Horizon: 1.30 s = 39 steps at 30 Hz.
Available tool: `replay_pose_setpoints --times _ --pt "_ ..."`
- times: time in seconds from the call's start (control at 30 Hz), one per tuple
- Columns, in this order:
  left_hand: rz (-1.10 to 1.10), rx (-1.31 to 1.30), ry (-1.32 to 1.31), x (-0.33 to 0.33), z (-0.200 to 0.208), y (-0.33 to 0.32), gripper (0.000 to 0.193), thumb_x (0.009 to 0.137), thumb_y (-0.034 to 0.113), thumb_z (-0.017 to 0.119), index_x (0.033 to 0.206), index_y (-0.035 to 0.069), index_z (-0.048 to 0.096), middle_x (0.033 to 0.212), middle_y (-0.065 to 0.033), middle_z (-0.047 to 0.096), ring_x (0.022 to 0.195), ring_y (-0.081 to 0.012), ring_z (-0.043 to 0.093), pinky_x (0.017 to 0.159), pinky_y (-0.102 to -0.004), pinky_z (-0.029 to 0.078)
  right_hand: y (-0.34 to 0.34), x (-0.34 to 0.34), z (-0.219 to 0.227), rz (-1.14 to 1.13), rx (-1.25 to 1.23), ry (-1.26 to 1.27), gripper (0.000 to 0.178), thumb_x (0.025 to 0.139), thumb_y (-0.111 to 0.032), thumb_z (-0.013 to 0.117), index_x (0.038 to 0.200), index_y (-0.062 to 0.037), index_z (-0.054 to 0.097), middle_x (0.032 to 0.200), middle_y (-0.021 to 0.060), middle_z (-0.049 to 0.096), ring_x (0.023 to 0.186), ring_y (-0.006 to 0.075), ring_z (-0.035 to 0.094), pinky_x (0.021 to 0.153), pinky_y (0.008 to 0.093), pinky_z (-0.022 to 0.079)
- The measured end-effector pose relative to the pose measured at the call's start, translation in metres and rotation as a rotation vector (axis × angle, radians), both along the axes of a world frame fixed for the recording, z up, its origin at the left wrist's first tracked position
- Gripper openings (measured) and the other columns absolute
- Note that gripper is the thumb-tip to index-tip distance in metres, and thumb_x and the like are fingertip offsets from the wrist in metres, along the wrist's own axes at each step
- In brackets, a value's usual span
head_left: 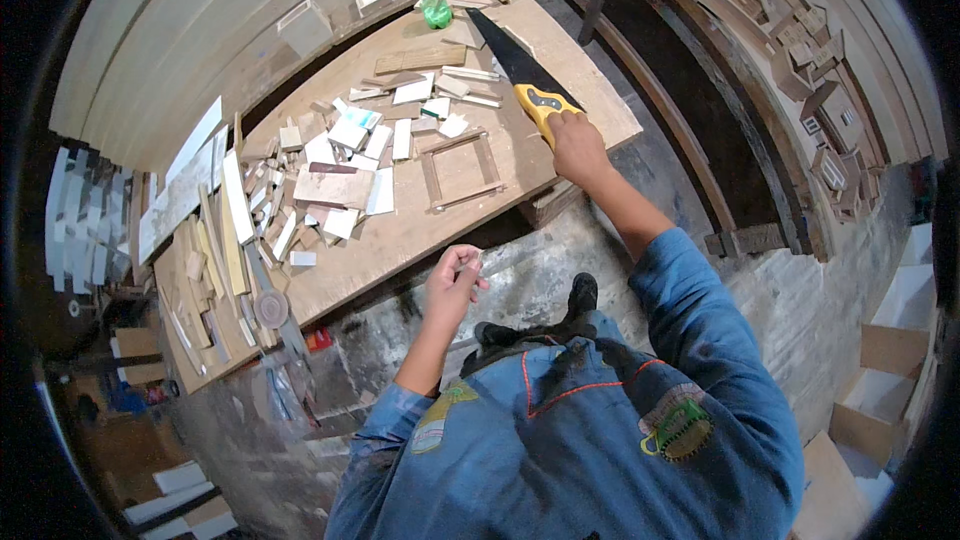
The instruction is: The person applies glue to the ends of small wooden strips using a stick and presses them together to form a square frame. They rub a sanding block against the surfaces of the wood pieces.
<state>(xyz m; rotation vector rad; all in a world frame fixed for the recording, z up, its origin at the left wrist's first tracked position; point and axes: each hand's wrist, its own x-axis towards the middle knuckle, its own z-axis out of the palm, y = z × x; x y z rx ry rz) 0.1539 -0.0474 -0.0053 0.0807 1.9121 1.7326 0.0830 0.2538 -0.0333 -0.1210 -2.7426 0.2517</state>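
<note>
In the head view, the right hand's (578, 148) grip is wrapped round the yellow handle of a saw (518, 65), its dark blade pointing away over the tabletop (595, 95), probably to keep the teeth off the body. The left hand (454, 278) hangs near the edge, fingers curled; I cannot tell whether it pinches anything. A wooden frame (468, 196) lies flat, presumably for steadiness, beside heaped wood pieces (335, 188).

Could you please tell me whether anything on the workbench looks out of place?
The wood offcuts lie jumbled at odd angles, some overlapping, on the workbench, which looks untidy beside the squared wooden frame. The saw in the right hand shows no obvious damage.
</note>
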Motion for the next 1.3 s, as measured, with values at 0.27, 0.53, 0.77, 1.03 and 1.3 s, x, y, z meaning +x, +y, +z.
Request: replay_pose_setpoints --times 0.27,0.53,0.77,1.03,1.3 --pt "0.029 -0.094 0.450 -0.011 -0.021 0.132 0.012 0.082 0.004 0.065 0.093 0.001 0.067 0.081 -0.0070 0.063 0.068 -0.0117 0.061 0.062 -0.0255 0.049 0.048 0.111 0.028 -0.011 -1.150 0.329 0.010 0.077 -0.007 0.062 0.077 -0.0027 0.054 0.070 0.0030 0.050 0.064 0.0166 0.049 0.061 0.0292 0.041" --pt "-0.039 -0.397 0.828 -0.059 -0.035 0.282 0.010 0.079 0.008 0.068 0.088 0.005 0.072 0.080 -0.0124 0.065 0.070 -0.0248 0.063 0.067 -0.0338 0.051 0.099 0.244 0.008 -0.228 -1.274 0.243 0.018 0.080 -0.017 0.066 0.076 -0.0030 0.055 0.067 0.0005 0.048 0.059 0.0094 0.042 0.053 0.0267 0.036" --pt "-0.024 -0.403 1.057 -0.074 -0.071 0.306 0.004 0.070 0.004 0.069 0.074 0.005 0.069 0.076 -0.0116 0.062 0.076 -0.0308 0.061 0.070 -0.0398 0.049 0.101 0.240 -0.007 -0.271 -1.294 0.238 0.026 0.083 -0.016 0.069 0.069 -0.0049 0.051 0.061 -0.0009 0.045 0.058 0.0070 0.040 0.052 0.0266 0.035" --pt "-0.076 -0.510 1.096 -0.071 -0.061 0.313 0.008 0.069 0.001 0.065 0.075 0.006 0.062 0.078 -0.0107 0.062 0.077 -0.0315 0.060 0.071 -0.0407 0.049 0.098 0.240 -0.005 -0.262 -1.384 0.188 0.025 0.083 -0.013 0.069 0.069 -0.0057 0.050 0.060 -0.0016 0.046 0.058 0.0056 0.041 0.051 0.0255 0.035" --pt "-0.119 -0.496 1.105 -0.073 -0.062 0.313 0.012 0.066 -0.002 0.063 0.075 0.005 0.060 0.081 -0.0112 0.060 0.079 -0.0329 0.059 0.071 -0.0412 0.049 0.089 0.215 0.003 -0.282 -1.378 0.158 0.027 0.086 -0.016 0.067 0.070 -0.0034 0.049 0.060 -0.0015 0.041 0.059 0.0063 0.036 0.050 0.0263 0.033"
